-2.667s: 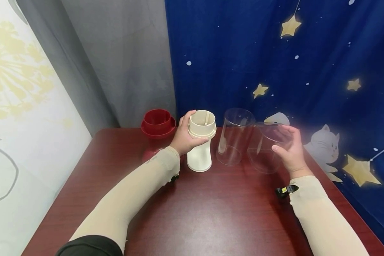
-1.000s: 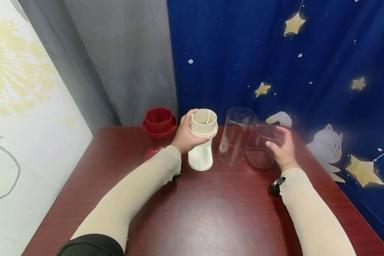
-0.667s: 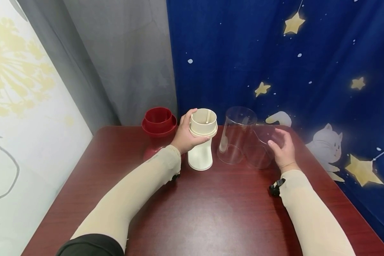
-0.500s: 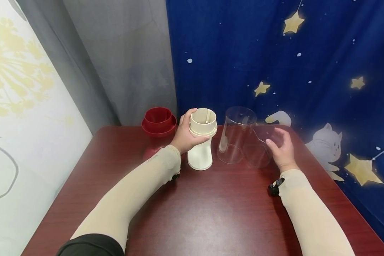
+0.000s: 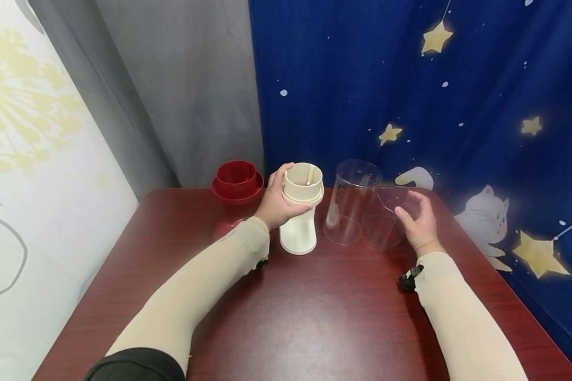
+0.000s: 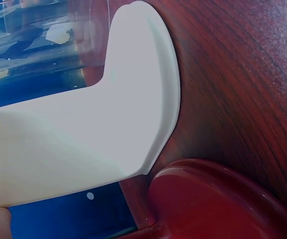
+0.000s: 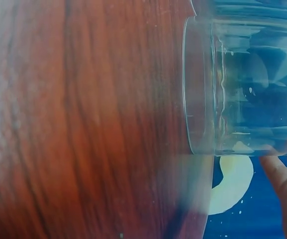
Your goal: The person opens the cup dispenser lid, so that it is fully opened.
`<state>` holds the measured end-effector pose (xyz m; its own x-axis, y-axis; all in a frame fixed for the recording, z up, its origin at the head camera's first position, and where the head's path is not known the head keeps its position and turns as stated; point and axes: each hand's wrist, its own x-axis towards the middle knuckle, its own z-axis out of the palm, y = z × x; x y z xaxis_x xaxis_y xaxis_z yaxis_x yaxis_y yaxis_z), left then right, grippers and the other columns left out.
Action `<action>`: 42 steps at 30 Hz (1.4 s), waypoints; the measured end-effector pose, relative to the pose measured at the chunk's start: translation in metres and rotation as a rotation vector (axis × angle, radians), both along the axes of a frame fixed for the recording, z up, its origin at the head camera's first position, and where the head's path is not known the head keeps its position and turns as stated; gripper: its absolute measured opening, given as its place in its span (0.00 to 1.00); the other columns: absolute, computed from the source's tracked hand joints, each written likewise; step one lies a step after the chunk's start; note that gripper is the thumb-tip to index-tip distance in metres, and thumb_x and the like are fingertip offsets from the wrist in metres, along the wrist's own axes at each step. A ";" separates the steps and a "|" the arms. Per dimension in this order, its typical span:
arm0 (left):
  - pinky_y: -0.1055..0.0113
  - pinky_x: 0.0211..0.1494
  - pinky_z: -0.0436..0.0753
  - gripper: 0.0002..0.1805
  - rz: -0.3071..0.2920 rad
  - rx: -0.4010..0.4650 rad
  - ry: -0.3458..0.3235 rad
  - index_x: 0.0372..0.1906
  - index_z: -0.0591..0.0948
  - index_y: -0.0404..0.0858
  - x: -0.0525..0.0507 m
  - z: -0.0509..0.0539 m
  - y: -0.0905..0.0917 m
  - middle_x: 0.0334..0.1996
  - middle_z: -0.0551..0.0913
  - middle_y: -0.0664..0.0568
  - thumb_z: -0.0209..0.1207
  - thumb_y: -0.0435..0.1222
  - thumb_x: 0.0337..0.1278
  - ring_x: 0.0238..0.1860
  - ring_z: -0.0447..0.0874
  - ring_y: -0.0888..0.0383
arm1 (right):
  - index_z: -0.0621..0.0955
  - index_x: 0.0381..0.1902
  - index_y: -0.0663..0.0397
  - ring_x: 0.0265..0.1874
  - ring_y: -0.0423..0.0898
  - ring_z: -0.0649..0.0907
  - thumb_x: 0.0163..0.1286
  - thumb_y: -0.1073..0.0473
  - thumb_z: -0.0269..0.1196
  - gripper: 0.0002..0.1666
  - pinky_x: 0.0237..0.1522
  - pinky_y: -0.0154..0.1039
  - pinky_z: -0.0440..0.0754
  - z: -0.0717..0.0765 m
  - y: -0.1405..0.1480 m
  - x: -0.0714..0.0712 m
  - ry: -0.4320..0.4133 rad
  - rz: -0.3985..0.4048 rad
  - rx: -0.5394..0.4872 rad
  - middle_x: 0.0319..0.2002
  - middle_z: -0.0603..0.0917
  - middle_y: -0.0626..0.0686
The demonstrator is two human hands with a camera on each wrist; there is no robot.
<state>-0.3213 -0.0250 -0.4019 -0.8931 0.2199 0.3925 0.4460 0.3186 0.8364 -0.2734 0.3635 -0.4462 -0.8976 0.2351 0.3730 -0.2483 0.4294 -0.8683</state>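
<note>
My left hand [image 5: 278, 203] grips a cream boot-shaped plastic base [image 5: 297, 233] just under its round collar, fingers behind and thumb in front. In the left wrist view the foot of this cream base [image 6: 133, 99] stands on the table, and one fingertip shows at the lower left. My right hand [image 5: 421, 219] is curled round the side of a clear plastic cylinder [image 5: 383, 230], upright on the table. Fingertips [image 7: 275, 167] touch the clear wall in the right wrist view. A second clear cylinder [image 5: 345, 211] stands between the cream base and the held cylinder.
A red boot-shaped base [image 5: 237, 185] stands left of the cream one, partly hidden by my left hand and sleeve. All stand in a row near the far edge of the dark red wooden table [image 5: 305, 317]. A blue star-patterned curtain [image 5: 324, 79] hangs behind.
My right hand has moved left and slightly down with the clear cylinder, which now stands closer to the other clear one. Over the last half second little moves. My left hand keeps its place.
</note>
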 end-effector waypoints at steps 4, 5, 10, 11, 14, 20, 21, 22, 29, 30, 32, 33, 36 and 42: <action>0.49 0.69 0.80 0.61 0.002 -0.002 -0.005 0.78 0.59 0.65 -0.001 0.000 0.000 0.72 0.66 0.49 0.84 0.43 0.38 0.65 0.75 0.50 | 0.62 0.78 0.64 0.75 0.67 0.70 0.76 0.62 0.64 0.39 0.77 0.60 0.66 0.004 -0.003 0.003 -0.010 0.006 0.014 0.76 0.68 0.68; 0.49 0.69 0.80 0.61 0.003 -0.001 -0.006 0.78 0.59 0.66 -0.001 0.000 0.000 0.72 0.66 0.49 0.84 0.43 0.38 0.65 0.75 0.50 | 0.61 0.78 0.65 0.75 0.67 0.69 0.76 0.62 0.64 0.39 0.77 0.62 0.66 0.008 -0.005 0.005 -0.010 0.013 0.011 0.76 0.68 0.69; 0.49 0.69 0.80 0.61 0.002 -0.011 -0.001 0.79 0.59 0.65 -0.001 -0.001 0.000 0.73 0.65 0.48 0.84 0.44 0.38 0.65 0.75 0.49 | 0.61 0.77 0.71 0.74 0.72 0.68 0.76 0.63 0.62 0.39 0.77 0.62 0.64 0.023 -0.016 0.018 -0.003 0.042 -0.004 0.74 0.66 0.75; 0.49 0.69 0.80 0.61 0.000 -0.013 0.000 0.79 0.59 0.65 -0.001 -0.001 0.000 0.73 0.65 0.48 0.84 0.43 0.38 0.65 0.75 0.49 | 0.60 0.77 0.72 0.74 0.73 0.68 0.76 0.62 0.62 0.39 0.77 0.62 0.65 0.024 -0.016 0.019 -0.002 0.040 0.000 0.74 0.65 0.76; 0.49 0.70 0.79 0.62 -0.009 -0.014 0.006 0.79 0.59 0.63 -0.001 -0.001 0.001 0.74 0.65 0.47 0.84 0.43 0.38 0.66 0.75 0.48 | 0.60 0.77 0.71 0.74 0.74 0.68 0.76 0.62 0.61 0.39 0.77 0.63 0.65 0.017 -0.011 0.015 0.009 0.035 -0.001 0.74 0.65 0.76; 0.48 0.71 0.77 0.62 -0.024 -0.017 -0.007 0.80 0.58 0.60 -0.002 0.002 0.001 0.74 0.64 0.47 0.84 0.43 0.40 0.67 0.73 0.48 | 0.60 0.79 0.65 0.74 0.71 0.69 0.77 0.64 0.62 0.39 0.78 0.57 0.67 -0.002 0.005 0.000 0.021 0.004 0.044 0.76 0.66 0.71; 0.48 0.71 0.77 0.62 -0.025 -0.018 -0.009 0.81 0.58 0.59 -0.001 0.002 0.001 0.74 0.64 0.46 0.84 0.43 0.40 0.67 0.73 0.48 | 0.60 0.80 0.64 0.74 0.70 0.69 0.77 0.64 0.62 0.40 0.78 0.54 0.68 -0.003 0.007 0.000 0.022 0.000 0.057 0.76 0.66 0.70; 0.47 0.71 0.77 0.63 -0.025 -0.017 -0.014 0.81 0.58 0.59 -0.001 0.003 0.001 0.75 0.64 0.47 0.84 0.43 0.40 0.67 0.73 0.48 | 0.60 0.80 0.62 0.75 0.69 0.70 0.77 0.63 0.62 0.40 0.78 0.51 0.68 -0.004 0.008 -0.001 0.023 -0.003 0.068 0.76 0.66 0.70; 0.46 0.74 0.75 0.64 -0.026 -0.022 -0.043 0.82 0.55 0.67 0.000 0.005 0.000 0.78 0.62 0.49 0.84 0.45 0.42 0.71 0.70 0.49 | 0.59 0.80 0.66 0.76 0.73 0.65 0.76 0.66 0.61 0.40 0.80 0.62 0.60 0.017 0.002 0.015 0.056 0.029 0.002 0.77 0.64 0.74; 0.46 0.74 0.74 0.65 -0.027 -0.019 -0.047 0.82 0.54 0.68 0.001 0.006 0.000 0.79 0.61 0.50 0.84 0.45 0.42 0.72 0.69 0.49 | 0.59 0.80 0.66 0.76 0.73 0.65 0.76 0.67 0.61 0.40 0.80 0.63 0.59 0.020 0.002 0.016 0.060 0.028 -0.004 0.77 0.64 0.74; 0.45 0.76 0.72 0.66 -0.029 -0.012 -0.052 0.83 0.52 0.69 0.001 0.007 -0.002 0.80 0.59 0.50 0.83 0.45 0.43 0.74 0.67 0.49 | 0.58 0.81 0.64 0.77 0.71 0.64 0.76 0.67 0.61 0.40 0.80 0.62 0.58 0.020 0.006 0.011 0.071 0.030 -0.004 0.77 0.64 0.73; 0.45 0.76 0.71 0.66 -0.027 -0.010 -0.057 0.83 0.52 0.70 0.002 0.008 -0.003 0.81 0.58 0.50 0.83 0.46 0.43 0.75 0.66 0.49 | 0.58 0.81 0.63 0.78 0.70 0.65 0.76 0.67 0.61 0.40 0.80 0.62 0.59 0.020 0.009 0.008 0.075 0.031 0.001 0.78 0.64 0.71; 0.44 0.78 0.69 0.68 -0.022 -0.005 -0.073 0.84 0.48 0.71 0.003 0.010 -0.005 0.83 0.56 0.51 0.83 0.47 0.43 0.77 0.63 0.49 | 0.59 0.81 0.60 0.78 0.68 0.65 0.77 0.66 0.62 0.40 0.80 0.61 0.59 0.027 0.012 0.003 0.089 0.039 0.027 0.78 0.65 0.68; 0.41 0.82 0.61 0.73 -0.004 -0.001 -0.107 0.84 0.41 0.71 0.015 0.018 -0.006 0.86 0.46 0.53 0.83 0.49 0.42 0.84 0.52 0.48 | 0.61 0.81 0.56 0.77 0.63 0.67 0.78 0.62 0.62 0.40 0.81 0.50 0.63 0.050 0.013 0.008 0.110 0.032 0.085 0.78 0.67 0.64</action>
<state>-0.3066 -0.0312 -0.3843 -0.9291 0.2235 0.2946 0.3551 0.3175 0.8793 -0.2650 0.3763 -0.3964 -0.8565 0.1703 0.4873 -0.3552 0.4906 -0.7957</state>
